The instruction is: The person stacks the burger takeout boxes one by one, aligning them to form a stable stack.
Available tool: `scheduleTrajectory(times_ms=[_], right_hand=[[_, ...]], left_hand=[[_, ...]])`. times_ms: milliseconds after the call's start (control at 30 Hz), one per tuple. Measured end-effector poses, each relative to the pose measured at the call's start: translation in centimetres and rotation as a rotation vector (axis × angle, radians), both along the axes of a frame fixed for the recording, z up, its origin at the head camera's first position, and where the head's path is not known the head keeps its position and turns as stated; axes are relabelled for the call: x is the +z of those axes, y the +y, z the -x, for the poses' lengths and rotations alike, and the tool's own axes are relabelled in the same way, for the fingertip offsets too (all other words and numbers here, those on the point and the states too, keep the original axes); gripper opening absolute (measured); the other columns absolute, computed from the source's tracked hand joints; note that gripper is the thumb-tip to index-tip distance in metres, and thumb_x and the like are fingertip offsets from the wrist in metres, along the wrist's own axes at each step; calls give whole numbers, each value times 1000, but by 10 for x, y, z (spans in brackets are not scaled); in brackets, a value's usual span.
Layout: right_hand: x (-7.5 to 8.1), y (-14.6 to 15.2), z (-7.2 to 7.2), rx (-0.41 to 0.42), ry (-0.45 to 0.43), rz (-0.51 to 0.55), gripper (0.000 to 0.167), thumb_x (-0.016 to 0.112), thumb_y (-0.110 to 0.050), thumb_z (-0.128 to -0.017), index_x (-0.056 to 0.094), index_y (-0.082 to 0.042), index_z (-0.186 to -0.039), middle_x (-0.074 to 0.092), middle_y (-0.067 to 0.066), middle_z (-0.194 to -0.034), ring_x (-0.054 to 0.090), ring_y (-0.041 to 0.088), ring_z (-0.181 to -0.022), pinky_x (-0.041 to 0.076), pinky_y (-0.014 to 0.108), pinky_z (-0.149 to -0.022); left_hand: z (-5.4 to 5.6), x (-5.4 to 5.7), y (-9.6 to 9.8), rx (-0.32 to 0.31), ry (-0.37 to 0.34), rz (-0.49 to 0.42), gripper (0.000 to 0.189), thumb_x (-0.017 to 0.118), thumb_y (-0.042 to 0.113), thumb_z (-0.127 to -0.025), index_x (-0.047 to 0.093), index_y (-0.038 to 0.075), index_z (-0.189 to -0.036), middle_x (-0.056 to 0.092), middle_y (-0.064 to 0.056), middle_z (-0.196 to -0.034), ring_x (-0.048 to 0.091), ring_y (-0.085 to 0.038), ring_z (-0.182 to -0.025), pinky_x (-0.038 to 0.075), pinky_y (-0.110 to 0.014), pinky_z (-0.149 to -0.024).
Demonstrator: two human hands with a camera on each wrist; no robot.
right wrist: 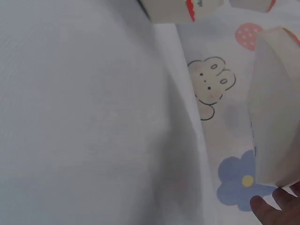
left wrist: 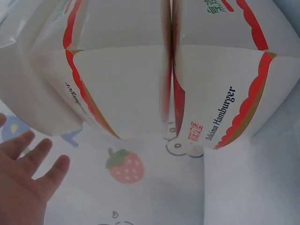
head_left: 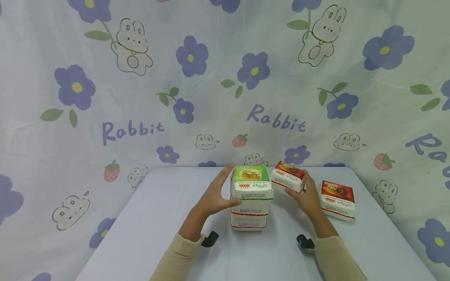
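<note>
A stack of three hamburger boxes stands mid-table in the head view: a green-topped hamburger box [head_left: 251, 183] over two white boxes with red wavy edging [head_left: 249, 223]. At the stack's left side is my left hand [head_left: 214, 197], thumb in front and fingers spread toward the back; the left wrist view shows those fingers extended beside the boxes [left wrist: 117, 89]. My right hand [head_left: 306, 195] grips a red-topped hamburger box [head_left: 288, 176], tilted and raised above the table, just right of the stack. Its underside hides most of the fingers in the right wrist view, where fingertips [right wrist: 265, 211] show below it.
Another red-topped hamburger box [head_left: 337, 199] lies on the white table [head_left: 140, 242] to the right of my right hand. Behind the table hangs a curtain [head_left: 218, 97] printed with rabbits and flowers. A small black device [head_left: 210, 239] sits at each wrist.
</note>
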State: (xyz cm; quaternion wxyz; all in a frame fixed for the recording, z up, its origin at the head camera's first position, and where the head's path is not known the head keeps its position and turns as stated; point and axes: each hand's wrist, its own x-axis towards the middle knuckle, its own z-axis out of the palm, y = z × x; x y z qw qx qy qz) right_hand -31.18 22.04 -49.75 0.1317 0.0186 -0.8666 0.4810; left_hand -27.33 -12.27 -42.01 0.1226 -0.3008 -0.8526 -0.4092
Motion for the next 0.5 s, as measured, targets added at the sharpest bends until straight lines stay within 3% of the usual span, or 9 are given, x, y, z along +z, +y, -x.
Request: scheduleTrajectory(times_ms=[200,500], right_hand=[[13,0,-2,-19,-15,36,116,78,-44,-80,-3,-11,-157,12,22,-159,18,40,-143,31,57,-107],[43,1,-7,-3,86,72,112,78,-41,-82,0,-10,-157,12,18,-160,16,39,-144,29,59,-107]], left_hand=[[0,1,0,4,3,-17,106,71,70,-70,15,40,-155,25,9,-157,24,-19,-143,28,-63,-105],[0,2,1,-5,-22,-21,107,73,66,-71,15,36,-156,29,7,-155,26,-19,-142,28,-63,-106]])
